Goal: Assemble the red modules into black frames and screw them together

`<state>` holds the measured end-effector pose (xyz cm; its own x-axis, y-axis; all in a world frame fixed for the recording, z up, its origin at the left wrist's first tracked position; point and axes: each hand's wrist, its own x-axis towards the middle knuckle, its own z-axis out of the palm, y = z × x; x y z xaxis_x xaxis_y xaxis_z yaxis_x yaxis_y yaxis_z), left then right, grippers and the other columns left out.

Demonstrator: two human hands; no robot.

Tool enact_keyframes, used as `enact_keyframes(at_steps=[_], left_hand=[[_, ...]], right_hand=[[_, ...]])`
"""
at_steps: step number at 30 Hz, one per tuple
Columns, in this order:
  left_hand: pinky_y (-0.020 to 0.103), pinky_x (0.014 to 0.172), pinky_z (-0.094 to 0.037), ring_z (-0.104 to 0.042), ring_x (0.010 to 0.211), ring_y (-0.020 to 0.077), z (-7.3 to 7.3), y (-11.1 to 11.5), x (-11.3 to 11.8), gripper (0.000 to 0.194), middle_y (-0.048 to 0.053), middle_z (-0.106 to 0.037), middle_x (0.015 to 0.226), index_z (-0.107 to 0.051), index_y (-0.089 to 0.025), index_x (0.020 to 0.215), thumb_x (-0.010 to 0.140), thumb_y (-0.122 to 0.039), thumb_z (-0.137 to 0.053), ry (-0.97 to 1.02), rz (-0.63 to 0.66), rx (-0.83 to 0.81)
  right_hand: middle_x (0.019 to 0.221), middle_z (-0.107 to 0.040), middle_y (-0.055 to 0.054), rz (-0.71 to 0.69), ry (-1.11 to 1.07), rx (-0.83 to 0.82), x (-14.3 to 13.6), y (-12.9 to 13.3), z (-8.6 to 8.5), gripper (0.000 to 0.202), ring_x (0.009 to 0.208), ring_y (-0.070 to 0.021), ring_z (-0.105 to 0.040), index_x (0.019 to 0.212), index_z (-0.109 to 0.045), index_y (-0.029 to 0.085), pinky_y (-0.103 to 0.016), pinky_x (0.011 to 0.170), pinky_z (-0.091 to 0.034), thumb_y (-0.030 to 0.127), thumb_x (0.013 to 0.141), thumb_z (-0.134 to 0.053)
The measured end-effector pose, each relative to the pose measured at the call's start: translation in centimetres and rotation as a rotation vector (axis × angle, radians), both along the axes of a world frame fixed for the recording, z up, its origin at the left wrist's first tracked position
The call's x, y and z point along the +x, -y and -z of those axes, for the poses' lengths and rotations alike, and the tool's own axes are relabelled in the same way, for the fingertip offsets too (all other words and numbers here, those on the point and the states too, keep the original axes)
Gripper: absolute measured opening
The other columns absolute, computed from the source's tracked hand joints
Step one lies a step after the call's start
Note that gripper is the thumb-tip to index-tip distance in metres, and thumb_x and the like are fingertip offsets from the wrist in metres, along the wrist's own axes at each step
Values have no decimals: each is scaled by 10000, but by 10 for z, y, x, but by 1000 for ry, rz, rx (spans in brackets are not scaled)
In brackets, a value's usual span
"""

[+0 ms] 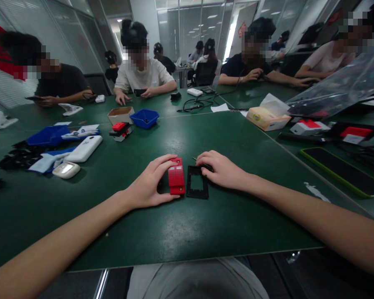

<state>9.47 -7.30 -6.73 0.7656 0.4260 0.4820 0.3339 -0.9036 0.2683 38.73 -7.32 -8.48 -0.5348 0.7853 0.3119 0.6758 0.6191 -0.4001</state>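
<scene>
While the left hand (156, 180) pinches the red block (176, 177) by its ends just below centre view, the right hand (216, 168) curls round a dark tool (208, 167); black bezel (197, 194) lies just beside the block, the two not joined.

Under the fingers (164, 161) spreads a glossy green tabletop (162, 232); far beyond them stand glass partitions (190, 37), streaked with light reflections (212, 16), and a black office chair (205, 74). Far left of the fingers, slatted blinds (3, 85) hang.
</scene>
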Motion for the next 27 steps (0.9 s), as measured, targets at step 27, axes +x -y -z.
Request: enact_keyframes(at_steps=[27], left_hand=[[578,1151,-466,-491,1420,380,0,1,0,850,223,-461,1526,-372,-232,1501,810,-427,-828,3,-3,-2]], right_hand=[[1162,-711,-116,-14,5,14,1,-1,1,158,1117,-283,-631,1031,-701,198,-492,1002,-520,264,985,-565]])
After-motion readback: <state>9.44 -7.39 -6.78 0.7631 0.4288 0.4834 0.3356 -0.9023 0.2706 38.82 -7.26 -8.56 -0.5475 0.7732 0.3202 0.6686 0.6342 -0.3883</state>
